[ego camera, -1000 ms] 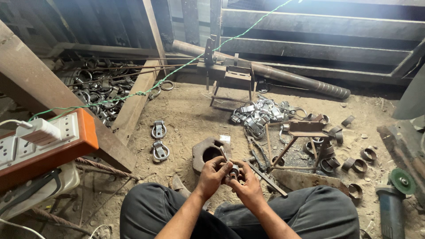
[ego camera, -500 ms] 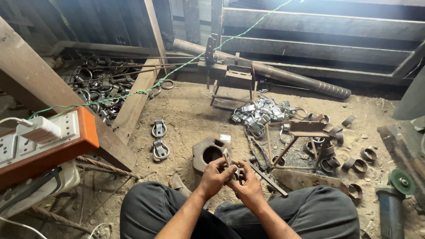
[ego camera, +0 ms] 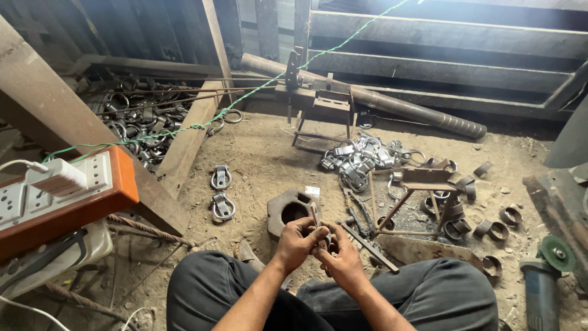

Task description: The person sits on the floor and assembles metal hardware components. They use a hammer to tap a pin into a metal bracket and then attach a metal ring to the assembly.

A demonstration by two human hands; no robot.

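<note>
Two hands work together: left hand point(ego camera: 298, 240) grips a thin metal rod point(ego camera: 314, 215), right hand point(ego camera: 344, 260) closes on a small metal fitting point(ego camera: 326, 244), apparently mid-assembly; next move likely requires alignment.

left hand point(ego camera: 298, 241) – fingers curled | right hand point(ego camera: 343, 260) – touching it, curled

- I'm looking down at a sandy, dusty dirt floor point(ego camera: 263, 159), lit by soft daylight.
- Ahead of me runs a dark wall of horizontal steel beams point(ego camera: 441, 43), deep in shadow.
- At its foot lies a long rusty round steel bar point(ego camera: 392, 105).
- On my left a thick rusty slanted steel beam point(ego camera: 67, 129) cuts across.
- A thin green twisted string point(ego camera: 257, 92) stretches diagonally over the floor.
- I see an orange and white power strip box point(ego camera: 67, 196) at the left edge, with a white plug in it.
</note>
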